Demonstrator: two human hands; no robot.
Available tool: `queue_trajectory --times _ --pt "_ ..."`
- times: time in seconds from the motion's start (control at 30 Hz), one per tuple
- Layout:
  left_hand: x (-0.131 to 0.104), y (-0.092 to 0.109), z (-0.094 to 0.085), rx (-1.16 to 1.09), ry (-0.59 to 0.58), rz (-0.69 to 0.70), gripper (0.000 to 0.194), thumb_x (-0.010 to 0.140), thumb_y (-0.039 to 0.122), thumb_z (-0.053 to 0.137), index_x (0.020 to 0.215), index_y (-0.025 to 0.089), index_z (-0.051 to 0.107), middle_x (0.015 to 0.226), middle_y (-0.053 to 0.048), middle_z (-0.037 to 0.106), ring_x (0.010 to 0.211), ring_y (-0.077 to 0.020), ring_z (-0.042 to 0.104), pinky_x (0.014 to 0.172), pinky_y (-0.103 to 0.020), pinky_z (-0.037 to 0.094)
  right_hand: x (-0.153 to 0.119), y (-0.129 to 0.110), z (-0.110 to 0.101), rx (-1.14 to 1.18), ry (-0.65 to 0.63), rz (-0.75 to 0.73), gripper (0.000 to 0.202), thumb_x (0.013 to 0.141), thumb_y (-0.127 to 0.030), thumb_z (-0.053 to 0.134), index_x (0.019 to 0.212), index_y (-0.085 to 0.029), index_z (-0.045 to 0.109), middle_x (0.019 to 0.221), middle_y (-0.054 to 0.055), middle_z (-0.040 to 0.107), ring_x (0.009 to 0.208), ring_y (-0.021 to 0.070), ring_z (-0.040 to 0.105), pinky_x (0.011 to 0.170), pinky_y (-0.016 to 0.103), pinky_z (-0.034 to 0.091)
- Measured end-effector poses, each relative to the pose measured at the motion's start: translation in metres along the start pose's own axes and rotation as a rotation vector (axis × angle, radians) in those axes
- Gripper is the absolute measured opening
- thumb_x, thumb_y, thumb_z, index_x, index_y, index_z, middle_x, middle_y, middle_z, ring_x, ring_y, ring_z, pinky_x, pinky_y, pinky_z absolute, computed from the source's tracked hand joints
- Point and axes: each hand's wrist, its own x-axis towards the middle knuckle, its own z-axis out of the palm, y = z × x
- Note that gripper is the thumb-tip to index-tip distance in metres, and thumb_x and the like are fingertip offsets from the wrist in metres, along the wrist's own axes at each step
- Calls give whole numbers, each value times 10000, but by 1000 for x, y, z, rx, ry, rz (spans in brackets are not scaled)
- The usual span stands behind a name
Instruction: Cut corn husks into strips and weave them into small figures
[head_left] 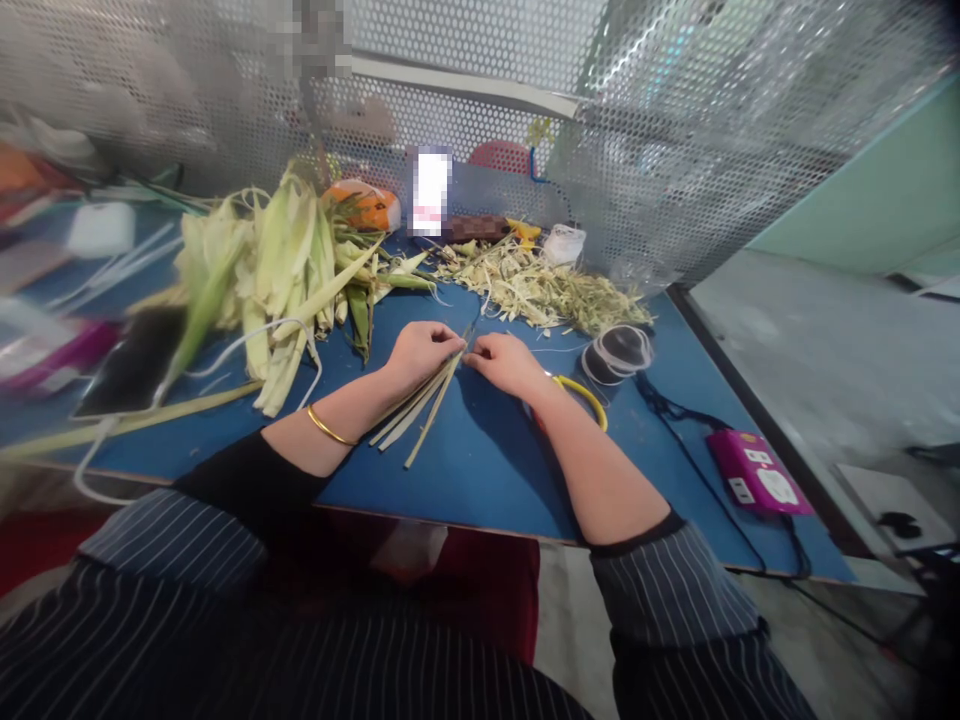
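My left hand (421, 352) pinches the top of a small bundle of corn husk strips (420, 412), whose loose ends fan down toward the table's front edge. Close beside it, my right hand (504, 360) has its thumb and fingers pressed together at the bundle's tip. A thin thread runs from about there to a dark spool (618, 352) wound with pale thread on the right. What the right fingertips grip is too small to make out. Under the right forearm lie scissors with a yellow handle (585, 398), partly hidden.
Whole corn husks (289, 265) are heaped at the left, with husk scraps (540, 285) piled at the back. A purple power socket (759, 472) with black cables sits right. A dark phone (135, 360) with a white cable lies left. Perforated metal (480, 110) screens the blue table's (480, 470) far side.
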Motion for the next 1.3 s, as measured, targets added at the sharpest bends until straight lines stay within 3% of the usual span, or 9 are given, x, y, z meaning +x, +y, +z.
queue_trajectory --times 0.27,0.5,0.63,0.73,0.93,1.07,1.17,1.3 --pt "0 5 -2 -170 38 -190 139 715 277 664 706 138 665 488 42 513 446 -70 411 483 -211 344 0 0 2 25 3 -13 274 825 -409 562 671 -184 587 709 23 591 638 131 448 590 252 289" --pt "7 0 3 -367 95 -244 78 760 208 602 718 143 590 657 5 596 479 -57 458 433 -187 319 0 2 -3 59 -24 -39 265 843 -375 551 671 -178 595 714 28 618 640 133 488 591 250 311" --pt "7 1 4 -382 105 -236 87 773 203 601 717 138 583 654 6 590 476 -50 448 434 -178 313 2 -1 -4 136 -58 7 421 942 -381 388 659 -170 618 723 51 662 674 140 554 643 249 351" --pt "4 4 5 -379 107 -212 105 777 205 608 701 137 580 613 17 572 475 -47 445 451 -172 324 1 -6 0 44 -10 61 463 946 -440 375 678 -173 642 756 69 683 712 162 578 648 265 347" --pt "2 2 7 -399 -42 -140 99 806 211 582 731 150 564 590 18 569 444 -47 433 416 -167 293 -2 -12 2 -128 -3 132 397 917 -442 426 769 -181 686 833 98 706 758 192 590 597 283 304" --pt "3 -3 7 -346 -188 -74 120 843 237 538 751 160 549 600 9 600 413 -48 434 402 -170 307 -3 -5 -2 -89 -90 25 323 893 -404 476 782 -185 685 797 69 697 696 161 566 587 265 299" --pt "2 -5 7 -248 -218 -27 119 829 221 542 730 156 554 600 1 619 432 -55 488 425 -167 360 -2 2 -5 -62 -131 -68 189 838 -313 556 805 -189 694 831 52 690 738 149 565 639 246 328" --pt "1 -5 7 -166 -237 -31 124 776 233 610 704 132 616 623 -30 649 458 -70 537 441 -176 407 -4 3 -14 -23 -107 -97 173 817 -253 554 741 -181 692 802 43 668 726 140 544 650 245 331"
